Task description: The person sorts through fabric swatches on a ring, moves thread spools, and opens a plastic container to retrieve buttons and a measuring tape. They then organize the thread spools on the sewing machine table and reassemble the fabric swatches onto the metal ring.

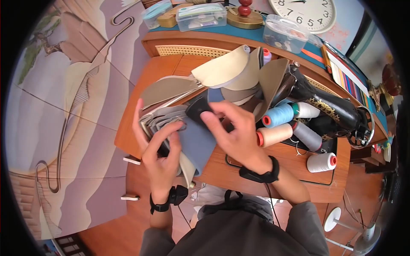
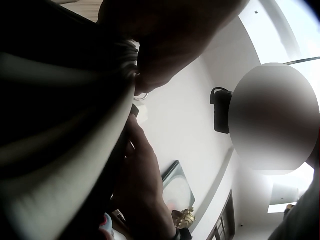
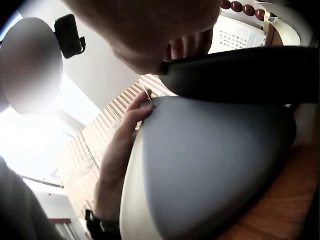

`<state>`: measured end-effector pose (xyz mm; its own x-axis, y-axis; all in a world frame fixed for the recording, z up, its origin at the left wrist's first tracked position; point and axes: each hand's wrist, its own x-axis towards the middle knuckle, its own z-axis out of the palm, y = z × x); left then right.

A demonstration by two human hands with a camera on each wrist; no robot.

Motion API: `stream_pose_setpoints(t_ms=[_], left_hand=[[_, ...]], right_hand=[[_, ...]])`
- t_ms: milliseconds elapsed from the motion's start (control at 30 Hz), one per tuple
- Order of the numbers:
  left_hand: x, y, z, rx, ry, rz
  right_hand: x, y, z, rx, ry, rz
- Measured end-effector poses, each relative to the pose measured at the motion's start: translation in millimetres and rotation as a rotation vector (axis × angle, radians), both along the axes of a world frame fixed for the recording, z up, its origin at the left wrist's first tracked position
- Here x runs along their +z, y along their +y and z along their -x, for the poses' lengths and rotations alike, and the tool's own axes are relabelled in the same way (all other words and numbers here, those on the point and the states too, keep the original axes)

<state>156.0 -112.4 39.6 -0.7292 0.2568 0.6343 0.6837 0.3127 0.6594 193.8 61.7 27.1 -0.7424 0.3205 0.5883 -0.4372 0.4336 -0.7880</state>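
A bundle of leather-like swatches sits over the table, with a blue-grey swatch (image 1: pixel 198 143) facing up and a cream swatch (image 3: pixel 131 200) under it. Index finger and thumb of my left hand (image 1: pixel 160 153) pinch a thin metal ring (image 3: pixel 151 98) at the bundle's corner. My right hand (image 1: pixel 237 132) pinches a black swatch (image 1: pixel 197 109) between thumb and fingers, just above the blue-grey one. In the left wrist view the bundle's swatches (image 2: pixel 75 195) fan out, dark and blurred, and my right hand (image 2: pixel 145 190) shows below the ring.
More swatches (image 1: pixel 222 68) in cream and brown stand behind my hands. A black sewing machine (image 1: pixel 324 100) is at the right, with thread spools (image 1: pixel 277 115) in front and a white spool (image 1: pixel 321 162) nearer me. Clear boxes (image 1: pixel 200 18) and a clock (image 1: pixel 303 13) line the back.
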Motion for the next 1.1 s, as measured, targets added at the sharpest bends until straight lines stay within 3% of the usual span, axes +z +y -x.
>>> stream_pose_setpoints(t_ms=[67, 200, 433, 733, 1100], left_hand=[[-1, 2, 0, 0.019, 0.025, 0.028], [-1, 5, -1, 0.031, 0.046, 0.035], [-1, 9, -4, -0.041, 0.014, 0.059], [-4, 12, -2, -0.094, 0.002, 0.111], [-3, 14, -1, -0.094, 0.03, 0.147]], right_hand=[[2, 7, -4, 0.145, -0.119, 0.155], [5, 9, -5, 0.223, -0.121, 0.118], [10, 7, -9, 0.145, -0.051, 0.066], [18, 21, -5, 0.181, 0.05, -0.136], [23, 29, -5, 0.227, 0.006, -0.21]])
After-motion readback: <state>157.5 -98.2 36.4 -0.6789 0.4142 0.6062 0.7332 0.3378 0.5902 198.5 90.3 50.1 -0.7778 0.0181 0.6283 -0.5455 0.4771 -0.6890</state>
